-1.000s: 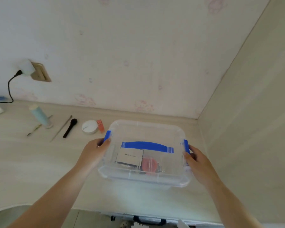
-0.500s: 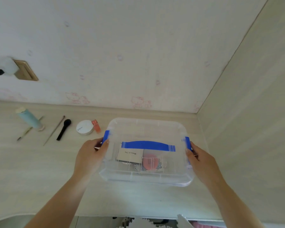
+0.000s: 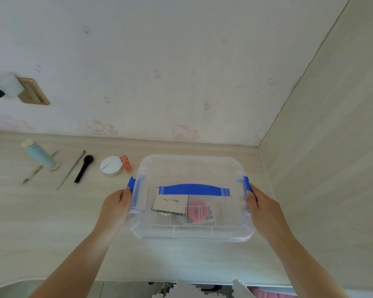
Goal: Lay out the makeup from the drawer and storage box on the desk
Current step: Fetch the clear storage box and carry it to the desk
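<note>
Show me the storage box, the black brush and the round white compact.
storage box (image 3: 202, 166): head view, on the clear lid near its far edge.
black brush (image 3: 83, 168): head view, mid-handle.
round white compact (image 3: 110, 165): head view, centre of its lid.

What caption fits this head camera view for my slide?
Both hands, left hand and right hand, grip the lidded clear storage box on the desk beside laid-out makeup.
</note>
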Demonstrator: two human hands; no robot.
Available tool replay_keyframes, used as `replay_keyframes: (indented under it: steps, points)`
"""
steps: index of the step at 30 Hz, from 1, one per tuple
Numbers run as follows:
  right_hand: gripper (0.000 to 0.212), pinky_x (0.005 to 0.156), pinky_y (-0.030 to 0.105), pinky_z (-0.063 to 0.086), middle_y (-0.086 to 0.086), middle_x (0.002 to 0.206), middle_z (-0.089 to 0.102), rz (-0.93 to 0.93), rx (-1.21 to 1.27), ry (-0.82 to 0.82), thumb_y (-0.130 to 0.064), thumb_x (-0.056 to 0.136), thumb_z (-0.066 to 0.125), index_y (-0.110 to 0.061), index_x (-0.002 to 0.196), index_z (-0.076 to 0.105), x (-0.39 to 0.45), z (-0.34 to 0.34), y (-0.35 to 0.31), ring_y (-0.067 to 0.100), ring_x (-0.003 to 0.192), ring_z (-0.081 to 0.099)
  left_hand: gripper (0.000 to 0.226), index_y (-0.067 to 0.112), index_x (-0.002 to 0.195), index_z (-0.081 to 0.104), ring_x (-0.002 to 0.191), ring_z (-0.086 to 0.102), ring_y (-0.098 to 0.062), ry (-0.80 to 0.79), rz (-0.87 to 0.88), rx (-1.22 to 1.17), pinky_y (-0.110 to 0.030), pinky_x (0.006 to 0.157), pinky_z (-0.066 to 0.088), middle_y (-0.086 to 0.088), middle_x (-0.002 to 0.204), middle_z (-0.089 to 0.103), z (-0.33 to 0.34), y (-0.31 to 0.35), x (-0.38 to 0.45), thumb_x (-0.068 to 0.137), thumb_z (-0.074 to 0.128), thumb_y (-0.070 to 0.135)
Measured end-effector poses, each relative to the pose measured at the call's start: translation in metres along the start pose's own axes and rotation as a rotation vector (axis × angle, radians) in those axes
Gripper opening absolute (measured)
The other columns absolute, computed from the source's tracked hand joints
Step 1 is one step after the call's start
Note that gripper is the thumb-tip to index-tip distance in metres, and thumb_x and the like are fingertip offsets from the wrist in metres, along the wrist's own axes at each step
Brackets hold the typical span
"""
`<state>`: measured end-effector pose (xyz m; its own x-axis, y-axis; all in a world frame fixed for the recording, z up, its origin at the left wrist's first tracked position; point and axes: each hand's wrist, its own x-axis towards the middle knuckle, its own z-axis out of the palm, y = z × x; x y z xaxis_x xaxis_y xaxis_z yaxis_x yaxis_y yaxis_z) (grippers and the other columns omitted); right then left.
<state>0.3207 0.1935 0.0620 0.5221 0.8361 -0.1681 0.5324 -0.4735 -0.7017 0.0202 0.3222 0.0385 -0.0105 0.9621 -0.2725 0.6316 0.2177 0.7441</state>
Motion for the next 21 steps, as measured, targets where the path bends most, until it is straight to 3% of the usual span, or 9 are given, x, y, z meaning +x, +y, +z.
replay_keyframes:
  steps: [2, 3, 5, 8, 10, 13, 16, 19, 21]
  points:
    - [0.028, 0.059, 0.029, 0.038, 0.018, 0.081, 0.065, 0.104, 0.063, 0.018, -0.019, 0.099, 0.033, -0.013, 0.082, 0.054, 0.006, 0.006, 0.011, 0.021, 0.062, 0.049, 0.039, 0.002, 0.067, 0.05, 0.062, 0.045, -0.024, -0.045, -0.077, -0.124, -0.033, 0.061, 0.034, -0.014, 0.064, 0.048, 0.001, -0.008, -0.001, 0.097, 0.04, 0.026]
    - [0.032, 0.059, 0.031, 0.037, 0.023, 0.081, 0.064, 0.166, 0.116, 0.012, -0.018, 0.099, 0.032, -0.001, 0.08, 0.052, 0.007, 0.009, 0.017, 0.025, 0.064, 0.048, 0.04, -0.003, 0.071, 0.054, 0.064, 0.048, -0.024, -0.064, -0.103, -0.17, -0.034, 0.062, 0.036, -0.015, 0.067, 0.052, 0.001, -0.009, -0.001, 0.096, 0.043, 0.025]
    - [0.034, 0.06, 0.031, 0.041, 0.027, 0.087, 0.065, 0.248, 0.272, -0.016, -0.018, 0.1, 0.033, 0.004, 0.089, 0.057, 0.007, 0.014, 0.025, 0.025, 0.07, 0.053, 0.037, -0.01, 0.08, 0.058, 0.067, 0.053, -0.024, -0.096, -0.118, -0.229, -0.034, 0.065, 0.039, -0.014, 0.072, 0.059, 0.0, -0.009, 0.0, 0.094, 0.046, 0.022]
    - [0.031, 0.06, 0.029, 0.045, 0.023, 0.097, 0.067, 0.28, 0.414, -0.037, -0.018, 0.101, 0.035, -0.006, 0.1, 0.064, 0.003, 0.014, 0.025, 0.026, 0.076, 0.058, 0.033, -0.001, 0.078, 0.061, 0.07, 0.054, -0.025, -0.105, -0.093, -0.233, -0.034, 0.066, 0.039, -0.01, 0.072, 0.06, -0.001, -0.01, 0.0, 0.096, 0.045, 0.022]
    - [0.028, 0.067, 0.029, 0.049, 0.01, 0.1, 0.068, 0.249, 0.415, -0.028, -0.016, 0.1, 0.037, -0.017, 0.111, 0.062, 0.003, 0.013, 0.023, 0.02, 0.08, 0.06, 0.027, 0.011, 0.081, 0.062, 0.075, 0.055, -0.023, -0.082, -0.047, -0.233, -0.032, 0.067, 0.04, -0.001, 0.074, 0.06, -0.001, -0.008, -0.004, 0.097, 0.042, 0.02]
    - [0.038, 0.092, 0.027, 0.041, -0.004, 0.126, 0.057, 0.145, 0.279, 0.034, -0.018, 0.1, 0.039, -0.023, 0.137, 0.046, -0.002, 0.007, 0.021, 0.011, 0.105, 0.055, 0.028, 0.02, 0.118, 0.059, 0.103, 0.056, -0.013, 0.053, 0.065, -0.242, -0.033, 0.094, 0.042, 0.01, 0.106, 0.06, -0.005, -0.003, -0.016, 0.1, 0.039, 0.026]
    - [0.043, 0.101, 0.022, 0.031, -0.016, 0.13, 0.042, -0.037, 0.144, 0.099, -0.024, 0.098, 0.043, -0.026, 0.141, 0.04, -0.019, -0.003, 0.018, 0.002, 0.12, 0.041, 0.031, 0.022, 0.125, 0.053, 0.109, 0.048, -0.001, 0.148, 0.195, -0.269, -0.024, 0.098, 0.032, 0.014, 0.119, 0.052, -0.009, -0.004, -0.037, 0.098, 0.042, 0.032]
    - [0.053, 0.109, 0.023, 0.022, -0.027, 0.14, 0.03, -0.233, 0.007, 0.062, -0.04, 0.092, 0.051, -0.034, 0.141, 0.033, -0.038, -0.004, 0.018, -0.002, 0.133, 0.029, 0.057, 0.026, 0.143, 0.037, 0.129, 0.037, 0.005, 0.046, 0.325, -0.221, -0.02, 0.106, 0.026, 0.026, 0.141, 0.039, -0.009, -0.015, -0.06, 0.089, 0.045, 0.038]
    - [0.067, 0.113, 0.03, 0.019, -0.023, 0.147, 0.024, -0.323, -0.095, 0.014, -0.057, 0.082, 0.05, -0.036, 0.141, 0.028, -0.045, 0.002, 0.025, -0.005, 0.138, 0.018, 0.07, 0.028, 0.148, 0.025, 0.137, 0.023, 0.011, -0.074, 0.397, -0.189, -0.015, 0.112, 0.022, 0.032, 0.148, 0.026, -0.004, -0.024, -0.069, 0.084, 0.052, 0.036]
